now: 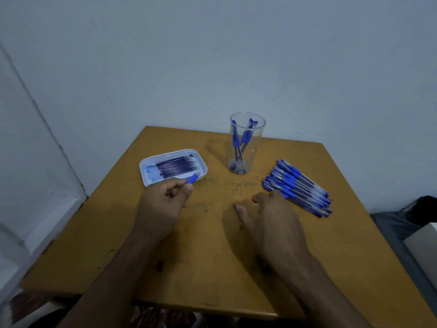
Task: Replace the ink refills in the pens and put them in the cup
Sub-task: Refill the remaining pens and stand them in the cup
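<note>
While my left hand (163,204) curls its fingers and pinches a small blue pen piece (192,179), my right hand (272,216) lies loose with its fingers spread and bent, holding nothing. Its fingertips reach the near end of the pile of blue pens (298,188); I cannot tell if they touch it.

I will use the clear cup (244,143) as my marker. It stands upright near the far edge of the brown wooden table (189,268), and a few blue pens stand in it. To the left of the cup sits a white tray (144,172) with dark ink refills (176,168) lying side by side in it. The blue piece in my left hand is over the near edge of that tray. To the right of the cup, and a bit closer to me, lies the pile of pens, all pointing about the same way.

The table top has dark marks and scratches in front of the cup. Behind the cup is a plain pale wall (212,55). Far to the right of the cup, off the table, there is something dark grey (402,221) and a pale box corner (423,242).
</note>
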